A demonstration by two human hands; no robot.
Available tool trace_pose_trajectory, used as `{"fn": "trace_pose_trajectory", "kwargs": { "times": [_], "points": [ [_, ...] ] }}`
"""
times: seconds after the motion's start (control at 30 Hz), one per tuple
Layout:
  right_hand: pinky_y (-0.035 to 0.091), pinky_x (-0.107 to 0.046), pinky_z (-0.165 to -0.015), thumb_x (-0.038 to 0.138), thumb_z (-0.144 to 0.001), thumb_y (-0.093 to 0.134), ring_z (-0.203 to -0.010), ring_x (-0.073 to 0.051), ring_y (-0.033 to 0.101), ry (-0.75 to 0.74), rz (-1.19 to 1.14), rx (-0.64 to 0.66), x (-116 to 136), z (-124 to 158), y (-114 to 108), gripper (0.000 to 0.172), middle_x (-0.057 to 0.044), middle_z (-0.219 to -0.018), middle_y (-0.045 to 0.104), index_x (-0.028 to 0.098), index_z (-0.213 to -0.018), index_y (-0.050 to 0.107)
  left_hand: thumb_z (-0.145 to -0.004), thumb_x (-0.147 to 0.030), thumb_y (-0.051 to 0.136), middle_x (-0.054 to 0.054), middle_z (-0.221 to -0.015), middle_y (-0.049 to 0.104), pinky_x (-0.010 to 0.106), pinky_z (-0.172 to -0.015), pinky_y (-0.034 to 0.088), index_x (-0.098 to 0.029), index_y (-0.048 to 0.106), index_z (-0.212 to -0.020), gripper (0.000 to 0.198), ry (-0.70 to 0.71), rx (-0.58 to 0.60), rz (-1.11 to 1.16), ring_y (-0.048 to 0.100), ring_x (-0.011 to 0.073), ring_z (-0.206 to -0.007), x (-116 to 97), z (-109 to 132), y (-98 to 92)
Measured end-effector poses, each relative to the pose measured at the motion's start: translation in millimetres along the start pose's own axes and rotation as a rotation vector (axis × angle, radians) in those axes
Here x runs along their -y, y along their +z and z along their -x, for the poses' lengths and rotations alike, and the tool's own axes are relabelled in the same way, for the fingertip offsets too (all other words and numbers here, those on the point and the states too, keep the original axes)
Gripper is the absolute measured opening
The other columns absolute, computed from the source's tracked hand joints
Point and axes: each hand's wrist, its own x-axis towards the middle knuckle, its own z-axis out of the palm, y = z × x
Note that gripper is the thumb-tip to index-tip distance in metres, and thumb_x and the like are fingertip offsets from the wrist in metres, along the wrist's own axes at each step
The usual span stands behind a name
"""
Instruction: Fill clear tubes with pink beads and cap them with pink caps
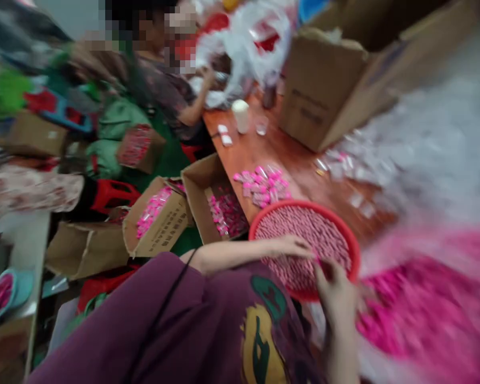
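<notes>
A red basin [354, 240] heaped with small pale pink pellet-like pieces [304, 226] is in front of me. Over it, my left hand [295, 246] reaches in from the left, fingers drawn together. My right hand [334, 282] is bent at the basin's near right side, its fingers pinched. A small bright pink piece [316, 257] shows where the fingertips of both hands meet; blur hides its exact kind. Beyond the basin lies a pile of small clear packs with pink ends [264, 185].
Loose bright pink pieces [396, 304] fill a plastic bag at right. Clear plastic packs [356, 160] spread beside a large cardboard box [316, 90]. Open boxes [200, 186] stand left of the table. A white cup [240, 116] and another person [168, 90] are farther back.
</notes>
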Motion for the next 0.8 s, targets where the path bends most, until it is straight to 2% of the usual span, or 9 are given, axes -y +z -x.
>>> {"fn": "trace_pose_trajectory", "kwargs": {
  "times": [0.07, 0.1, 0.13, 0.17, 0.23, 0.33, 0.5, 0.63, 0.8],
  "points": [
    [0.068, -0.067, -0.099, 0.086, -0.083, 0.064, -0.099, -0.041, 0.085, 0.058, -0.088, -0.119, 4, 5, 11, 0.065, -0.021, -0.104, 0.087, 0.024, -0.1, 0.075, -0.082, -0.032, 0.093, 0.0, -0.075, 0.071, 0.025, -0.065, 0.043, -0.014, 0.08, -0.088, 0.023, -0.012, -0.017, 0.122, 0.058, 0.011, -0.067, -7, 9, 2.2],
    [0.069, -0.062, -0.1, 0.083, -0.086, 0.067, -0.1, -0.036, 0.084, 0.07, -0.149, -0.158, 4, 5, 15, 0.065, -0.017, -0.106, 0.087, 0.023, -0.11, 0.076, -0.087, -0.025, 0.085, 0.0, -0.074, 0.07, 0.025, -0.067, 0.046, -0.013, 0.078, -0.085, 0.014, -0.005, -0.054, 0.197, 0.06, 0.011, -0.067, -9, 9, 1.8],
    [0.07, -0.056, -0.097, 0.08, -0.086, 0.072, -0.096, -0.032, 0.084, 0.067, -0.213, -0.21, 2, 5, 17, 0.068, -0.014, -0.105, 0.087, 0.021, -0.12, 0.075, -0.086, -0.016, 0.08, -0.001, -0.074, 0.07, 0.025, -0.068, 0.046, -0.014, 0.077, -0.087, 0.004, -0.017, -0.093, 0.261, 0.061, 0.0108, -0.067, -11, 6, 1.4],
    [0.07, -0.052, -0.096, 0.077, -0.089, 0.074, -0.095, -0.028, 0.083, 0.052, -0.263, -0.232, 1, 4, 18, 0.069, -0.012, -0.105, 0.087, 0.021, -0.129, 0.074, -0.083, -0.008, 0.076, -0.002, -0.075, 0.071, 0.024, -0.069, 0.046, -0.014, 0.078, -0.092, 0.011, -0.03, -0.096, 0.293, 0.062, 0.0105, -0.069, -11, 3, 1.3],
    [0.068, -0.047, -0.102, 0.069, -0.097, 0.073, -0.103, -0.026, 0.082, 0.0, -0.281, -0.193, -1, 5, 16, 0.057, -0.012, -0.115, 0.088, 0.022, -0.13, 0.078, -0.08, 0.0, 0.074, -0.001, -0.081, 0.075, 0.023, -0.077, 0.05, -0.013, 0.078, -0.098, 0.023, -0.047, -0.085, 0.316, 0.067, 0.01, -0.075, -9, -2, 2.5],
    [0.065, -0.049, -0.113, 0.058, -0.106, 0.068, -0.115, -0.026, 0.081, -0.044, -0.283, -0.151, 2, 8, 11, 0.044, -0.012, -0.129, 0.088, 0.023, -0.128, 0.083, -0.085, -0.003, 0.081, 0.0, -0.093, 0.08, 0.023, -0.085, 0.055, -0.015, 0.079, -0.107, 0.025, -0.068, -0.031, 0.309, 0.072, 0.0104, -0.084, -5, 0, 6.1],
    [0.066, -0.048, -0.109, 0.05, -0.109, 0.067, -0.113, -0.027, 0.08, -0.104, -0.211, -0.151, 2, 15, 9, 0.036, -0.011, -0.125, 0.088, 0.024, -0.127, 0.086, -0.095, -0.01, 0.082, 0.0, -0.096, 0.079, 0.023, -0.072, 0.058, -0.019, 0.076, -0.115, 0.023, -0.147, -0.016, 0.261, 0.076, 0.0123, -0.085, -2, 5, 10.9],
    [0.065, -0.049, -0.108, 0.051, -0.112, 0.063, -0.113, -0.027, 0.078, -0.071, -0.17, -0.167, -3, 23, 13, 0.038, -0.011, -0.123, 0.085, 0.025, -0.129, 0.084, -0.1, -0.012, 0.077, 0.0, -0.098, 0.079, 0.021, -0.059, 0.052, -0.021, 0.074, -0.114, 0.017, -0.158, 0.014, 0.237, 0.076, 0.0123, -0.08, 1, -1, 11.1],
    [0.063, -0.05, -0.111, 0.06, -0.108, 0.068, -0.116, -0.029, 0.077, -0.019, -0.181, -0.209, -12, 28, 17, 0.043, -0.012, -0.123, 0.083, 0.024, -0.125, 0.086, -0.1, -0.01, 0.076, 0.001, -0.097, 0.079, 0.02, -0.068, 0.057, -0.02, 0.074, -0.113, 0.017, -0.172, 0.026, 0.197, 0.073, 0.0105, -0.082, 2, -3, 15.4]
  ]
}}
